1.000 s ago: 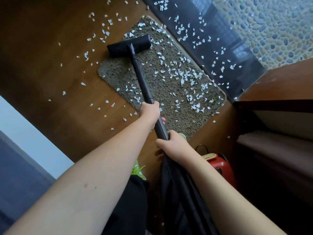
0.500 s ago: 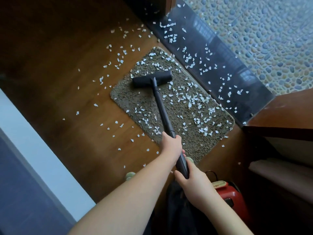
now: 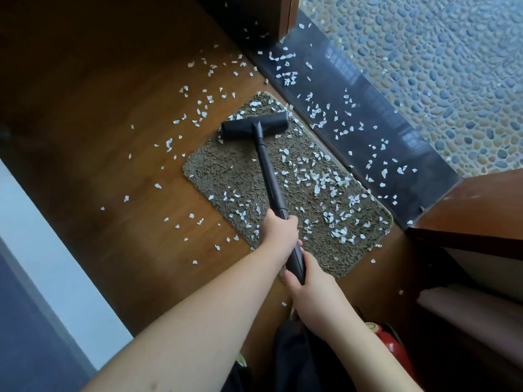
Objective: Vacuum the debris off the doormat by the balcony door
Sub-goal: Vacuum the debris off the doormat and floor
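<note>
A shaggy grey-brown doormat (image 3: 226, 168) lies on the wooden floor beside the dark door threshold (image 3: 396, 148). White paper scraps (image 3: 317, 179) cover its right half and near edge; the strip behind the head is mostly bare. The black vacuum head (image 3: 254, 127) sits on the mat's far left corner. Its black wand (image 3: 270, 176) runs back toward me. My left hand (image 3: 278, 232) grips the wand higher up. My right hand (image 3: 308, 284) grips the wand's lower end just behind it.
More scraps lie on the wooden floor (image 3: 113, 108) left of the mat and on the threshold. A pebble-paved balcony (image 3: 441, 66) lies beyond. A red vacuum body (image 3: 393, 346) stands by my right arm. Wooden furniture (image 3: 481, 210) stands at right, a pale wall (image 3: 42, 250) at left.
The view has shifted, so the mat sits lower and more central. The vacuum head has moved across the mat's far left part, which now shows fewer scraps. Both hands kept their grip on the wand.
</note>
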Tool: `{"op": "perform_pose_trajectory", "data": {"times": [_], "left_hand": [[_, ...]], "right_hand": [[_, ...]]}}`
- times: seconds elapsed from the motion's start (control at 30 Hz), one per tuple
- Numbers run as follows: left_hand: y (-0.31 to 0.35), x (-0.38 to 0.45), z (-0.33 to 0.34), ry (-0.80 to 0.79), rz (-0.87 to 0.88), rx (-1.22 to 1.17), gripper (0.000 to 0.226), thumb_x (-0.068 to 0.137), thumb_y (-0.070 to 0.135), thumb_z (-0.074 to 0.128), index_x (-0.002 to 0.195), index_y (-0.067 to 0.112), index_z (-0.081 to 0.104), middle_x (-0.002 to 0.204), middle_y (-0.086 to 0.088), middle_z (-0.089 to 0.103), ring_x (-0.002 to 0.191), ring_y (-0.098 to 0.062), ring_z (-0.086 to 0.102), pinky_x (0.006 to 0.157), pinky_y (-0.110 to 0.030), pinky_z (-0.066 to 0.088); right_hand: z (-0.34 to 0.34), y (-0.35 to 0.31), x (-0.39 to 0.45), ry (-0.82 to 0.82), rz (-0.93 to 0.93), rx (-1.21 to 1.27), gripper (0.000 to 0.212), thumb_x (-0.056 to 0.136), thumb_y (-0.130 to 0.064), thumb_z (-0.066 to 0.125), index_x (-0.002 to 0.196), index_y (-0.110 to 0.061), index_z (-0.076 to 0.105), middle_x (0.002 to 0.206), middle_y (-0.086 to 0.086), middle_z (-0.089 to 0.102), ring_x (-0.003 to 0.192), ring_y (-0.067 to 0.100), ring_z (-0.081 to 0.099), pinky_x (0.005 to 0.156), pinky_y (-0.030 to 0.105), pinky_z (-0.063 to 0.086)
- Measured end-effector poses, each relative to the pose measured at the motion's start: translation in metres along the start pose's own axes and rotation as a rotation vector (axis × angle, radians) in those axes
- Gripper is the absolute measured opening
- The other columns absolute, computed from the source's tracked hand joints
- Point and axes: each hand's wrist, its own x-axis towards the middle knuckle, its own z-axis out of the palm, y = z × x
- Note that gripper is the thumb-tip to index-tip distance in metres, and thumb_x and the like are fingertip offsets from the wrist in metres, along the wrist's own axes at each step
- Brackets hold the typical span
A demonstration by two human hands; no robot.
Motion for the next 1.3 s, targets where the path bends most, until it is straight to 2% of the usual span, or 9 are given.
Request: {"op": "perform_pose_trajectory", "data": {"times": [0.1,0.23,0.33,0.5,0.6,0.73,0.83,1.2,1.3], "left_hand": [[0.024,0.015,-0.001,0.002,0.017,0.031,0.019,0.093,0.022,0.058,0.108,0.011,0.052,0.086,-0.011,0.066,0.047,-0.02,0.06,0.039,-0.022,0.045],[0.059,0.032,-0.001,-0.004,0.045,0.033,0.019,0.09,0.022,0.061,0.104,0.012,0.052,0.094,-0.017,0.067,0.062,-0.03,0.069,0.053,-0.035,0.057],[0.081,0.043,-0.002,-0.02,0.041,0.007,0.023,0.092,0.019,0.06,0.111,0.007,0.053,0.083,-0.011,0.062,0.053,-0.025,0.063,0.045,-0.028,0.05],[0.097,0.054,-0.002,-0.045,-0.01,-0.004,0.032,0.093,0.017,0.059,0.121,0.006,0.052,0.09,-0.012,0.061,0.051,-0.022,0.061,0.042,-0.025,0.046],[0.096,0.052,0.0,-0.035,-0.038,-0.021,0.03,0.093,0.014,0.059,0.121,0.006,0.053,0.083,-0.009,0.058,0.049,-0.023,0.06,0.037,-0.023,0.044],[0.09,0.044,0.004,-0.033,-0.045,-0.024,0.026,0.093,0.015,0.06,0.117,0.008,0.052,0.1,-0.016,0.064,0.049,-0.023,0.059,0.031,-0.019,0.042],[0.081,0.039,0.007,-0.023,-0.049,-0.013,0.025,0.092,0.017,0.061,0.114,0.01,0.053,0.102,-0.016,0.065,0.05,-0.024,0.062,0.036,-0.021,0.044],[0.036,0.011,0.007,-0.047,-0.038,-0.01,0.014,0.09,0.017,0.06,0.101,0.012,0.052,0.087,-0.012,0.06,0.064,-0.031,0.065,0.049,-0.031,0.053],[0.022,0.001,0.005,-0.04,-0.037,0.013,0.01,0.089,0.018,0.06,0.093,0.015,0.051,0.091,-0.014,0.062,0.071,-0.034,0.07,0.056,-0.036,0.059]], "right_hand": [[-0.013,-0.017,0.014,0.014,-0.013,0.01,0.057,0.096,-0.04,0.044,0.148,-0.031,0.025,0.119,0.01,0.063,0.107,0.029,0.06,0.09,0.036,0.047],[-0.032,-0.042,0.033,0.026,-0.004,0.042,0.05,0.095,-0.04,0.044,0.14,-0.023,0.035,0.115,0.013,0.064,0.102,0.032,0.062,0.086,0.037,0.049],[-0.039,-0.059,0.051,0.03,0.011,0.114,0.054,0.087,-0.044,0.043,0.134,-0.018,0.037,0.108,0.017,0.063,0.093,0.038,0.066,0.082,0.05,0.055],[-0.042,-0.07,0.069,0.038,0.016,0.105,0.056,0.086,-0.039,0.042,0.137,-0.018,0.033,0.112,0.017,0.06,0.097,0.04,0.065,0.082,0.054,0.055],[-0.044,-0.068,0.068,0.017,0.034,0.107,0.061,0.086,-0.037,0.042,0.143,-0.021,0.028,0.113,0.017,0.059,0.097,0.039,0.066,0.082,0.054,0.055],[-0.047,-0.06,0.061,0.004,0.046,0.128,0.053,0.089,-0.035,0.043,0.138,-0.018,0.034,0.107,0.017,0.061,0.083,0.037,0.07,0.078,0.052,0.057],[-0.046,-0.052,0.051,-0.007,0.04,0.123,0.043,0.09,-0.035,0.043,0.128,-0.016,0.038,0.103,0.017,0.062,0.079,0.036,0.07,0.074,0.05,0.058],[-0.025,-0.026,0.014,-0.014,0.091,0.014,0.047,0.093,-0.04,0.041,0.136,-0.021,0.037,0.109,0.01,0.064,0.093,0.028,0.063,0.081,0.034,0.049],[-0.013,-0.019,0.004,-0.013,0.102,0.013,0.048,0.091,-0.043,0.041,0.136,-0.026,0.036,0.107,0.008,0.065,0.095,0.029,0.065,0.089,0.042,0.051]]}}
